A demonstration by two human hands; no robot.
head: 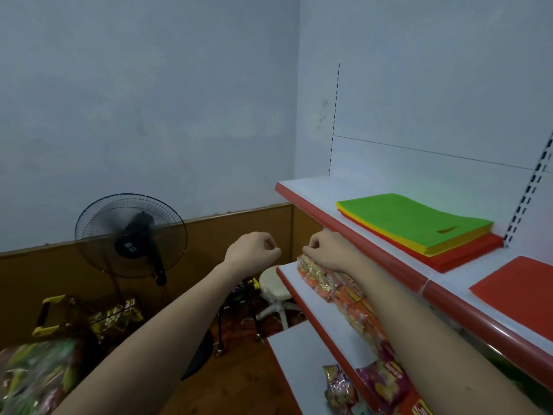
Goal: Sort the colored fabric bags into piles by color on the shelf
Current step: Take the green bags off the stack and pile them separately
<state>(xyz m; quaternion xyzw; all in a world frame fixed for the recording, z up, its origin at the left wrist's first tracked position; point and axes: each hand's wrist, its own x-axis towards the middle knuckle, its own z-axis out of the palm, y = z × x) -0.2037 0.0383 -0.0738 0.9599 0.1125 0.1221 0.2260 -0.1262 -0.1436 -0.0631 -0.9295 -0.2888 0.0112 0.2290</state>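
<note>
- Pale blue walls over a brown skirting band close off the corner, with a standing fan (130, 235) against the wall at the left and a small round stool (273, 284) on the wooden floor beside the shelving.
- Low at the left edge, a blurred heap of packets sits near a yellow-handled basket (49, 316); the view is too smeared there to say what they are.
- Left hand (254, 251) hangs in the air clear of the shelving, its fingers curled in on themselves with nothing in the grip, probably idle between picks.
- Right hand (324, 250) is just beside it, close under the red front lip of the top shelf (389, 259); its fingers are curled too, and it seems to hold nothing, though whether it touches the lip I cannot tell.
- Snack packets (335, 283) line the lower shelf below the right forearm, apart from the sorting.
- On the top shelf, a mixed stack of bags (419, 226) lies flat, green on top, yellow under it, red at the bottom, so it is not yet sorted.
- Further right, well apart from that stack, a lone red bag (514, 286) lies flat, likely the start of the red pile.
</note>
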